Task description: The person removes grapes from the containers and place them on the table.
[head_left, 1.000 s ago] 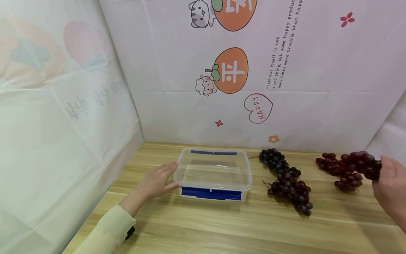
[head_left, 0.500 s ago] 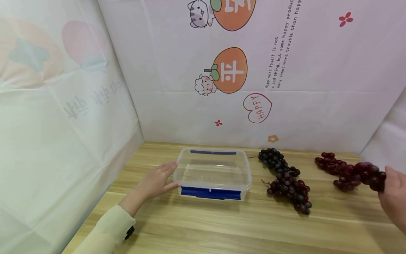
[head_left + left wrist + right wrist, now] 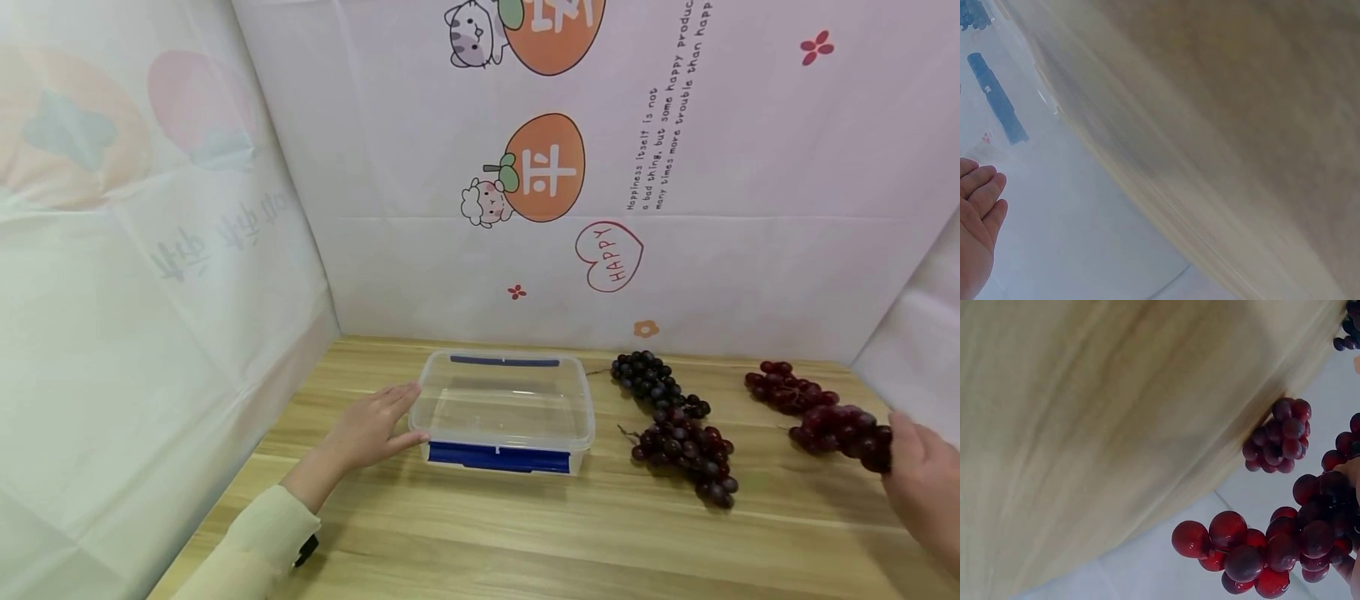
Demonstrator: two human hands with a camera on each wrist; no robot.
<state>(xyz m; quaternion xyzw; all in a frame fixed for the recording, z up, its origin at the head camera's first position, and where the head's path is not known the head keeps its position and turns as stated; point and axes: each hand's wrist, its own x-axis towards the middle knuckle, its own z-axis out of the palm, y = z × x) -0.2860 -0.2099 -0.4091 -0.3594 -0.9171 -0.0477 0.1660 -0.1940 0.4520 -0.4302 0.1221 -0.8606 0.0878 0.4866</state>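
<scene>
My right hand (image 3: 926, 483) grips one end of a bunch of red grapes (image 3: 840, 429) at the far right of the table. In the right wrist view the gripped grapes (image 3: 1282, 547) hang out from the fingers. Just behind them lies another red bunch (image 3: 787, 393), partly covered by the held one. My left hand (image 3: 375, 427) touches the left edge of a clear plastic box (image 3: 501, 400) with blue clips, its fingers extended. In the left wrist view that hand (image 3: 979, 219) shows only at the edge, with nothing in its palm.
Between the box and my right hand lie a black grape bunch (image 3: 648, 379) and a dark red grape bunch (image 3: 686, 450), touching each other. A white printed cloth (image 3: 420, 250) stands behind and beside the wooden table (image 3: 525, 533).
My right hand has lowered the red grapes toward the table, nearer its front edge, uncovering more of the bunch behind. My left hand and the box have stayed put.
</scene>
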